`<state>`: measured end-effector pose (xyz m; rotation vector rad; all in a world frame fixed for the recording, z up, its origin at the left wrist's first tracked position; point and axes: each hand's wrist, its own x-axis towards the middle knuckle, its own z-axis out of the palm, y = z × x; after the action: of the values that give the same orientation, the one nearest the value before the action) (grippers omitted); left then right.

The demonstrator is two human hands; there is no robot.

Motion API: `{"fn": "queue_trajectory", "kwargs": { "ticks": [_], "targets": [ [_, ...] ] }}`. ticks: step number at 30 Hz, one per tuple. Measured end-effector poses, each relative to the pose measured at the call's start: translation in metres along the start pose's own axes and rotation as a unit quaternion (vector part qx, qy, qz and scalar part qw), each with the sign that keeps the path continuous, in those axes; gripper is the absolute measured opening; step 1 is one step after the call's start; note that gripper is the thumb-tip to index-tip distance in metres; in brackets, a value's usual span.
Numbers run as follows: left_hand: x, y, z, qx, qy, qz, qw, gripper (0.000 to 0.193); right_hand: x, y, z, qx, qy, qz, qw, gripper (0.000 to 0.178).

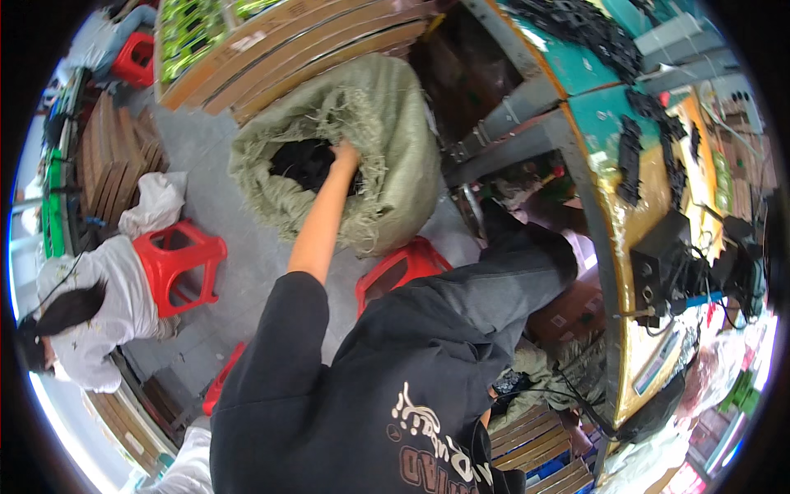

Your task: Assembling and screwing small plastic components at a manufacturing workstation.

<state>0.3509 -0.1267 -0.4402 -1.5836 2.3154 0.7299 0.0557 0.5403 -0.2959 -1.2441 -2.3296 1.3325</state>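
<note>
My left arm stretches out to a large woven green-grey sack [403, 140] with a frayed, rolled-down mouth. My left hand [346, 155] is at the sack's opening, reaching in among black pieces [304, 165]; its fingers are hidden, and the kind of piece is too dark to make out. Of my right arm only a narrow strip of skin shows beside my black shirt, and the right hand itself is hidden.
Stacked cartons [304, 49] stand behind the sack. A red stool [403, 267] is between the sack and my leg; another red stool [183, 263] stands by a person in white [107, 305]. On my right runs a workbench [621, 247] with black strips [629, 156] and a black device [658, 263].
</note>
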Motion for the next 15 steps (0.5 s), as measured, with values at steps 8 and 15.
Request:
{"fn": "queue_trajectory", "kwargs": {
  "ticks": [8, 15],
  "targets": [
    [0.046, -0.09, 0.041, 0.03, 0.006, -0.016, 0.999, 0.053, 0.019, -0.001, -0.034, 0.045, 0.04, 0.022, 0.998, 0.034],
    [0.065, -0.119, 0.081, 0.069, 0.016, -0.065, 0.995, 0.052, 0.024, 0.016, -0.048, 0.061, 0.047, 0.047, 0.996, 0.033]
  ]
}}
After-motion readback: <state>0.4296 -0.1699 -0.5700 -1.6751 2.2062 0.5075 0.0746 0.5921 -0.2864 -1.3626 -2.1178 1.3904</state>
